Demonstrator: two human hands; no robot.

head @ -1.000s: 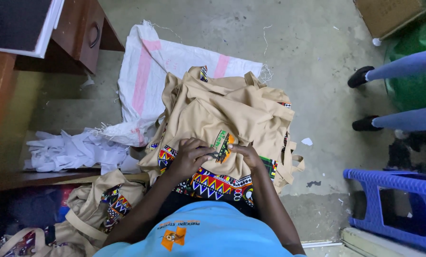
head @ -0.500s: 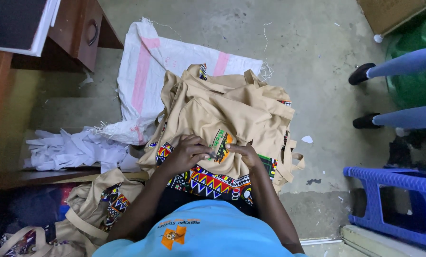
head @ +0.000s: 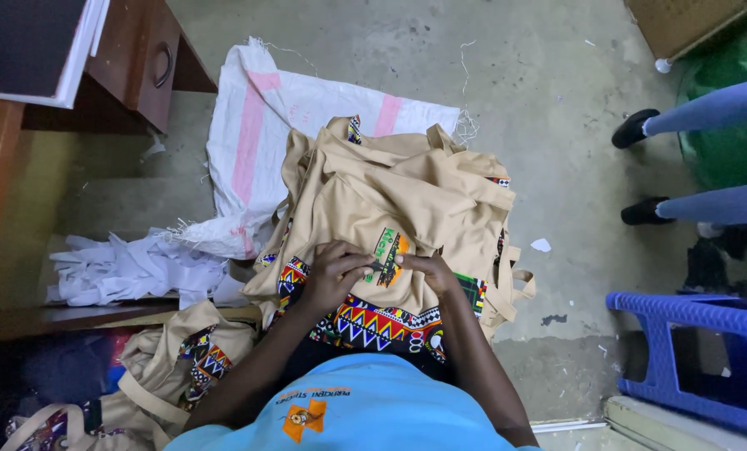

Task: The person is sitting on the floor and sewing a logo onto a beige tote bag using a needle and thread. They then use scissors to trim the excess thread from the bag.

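Landmark: the tan bag (head: pixel 390 209) on top of the pile in the person's lap; every place below is told from it.
Left hand (head: pixel 333 274): on the near part of the bag, left of its small green-and-orange patch (head: pixel 387 255), fingertips curled and pinching at the patch's edge.
Right hand (head: pixel 427 272): on the near part of the bag, right of the patch, fingertips meeting the left ones at the patch.
Grip: both hands are closed in a fingertip pinch on the patch; neither lifts the bag.
Patterned band (head: pixel 373 321): bright zigzag cloth along the bag's near edge, just under the wrists.
Step in hand: as I judge it, fine work on the patch, perhaps picking at it or at its threads, with the bag lying flat on the pile.
Next move calls for: a small, steady pull by the fingertips while the other hand keeps the cloth flat.
Second heap of bags (head: pixel 164 367): near left of the bag, low beside the person's left arm.
White scraps (head: pixel 123 267): left of the bag, on the floor.
White sack (head: pixel 273 117): beyond the bag, spread under the pile.
Blue stool (head: pixel 691 351): well right of the bag.
Another person's legs (head: pixel 707 159): far right, apart from the bag.
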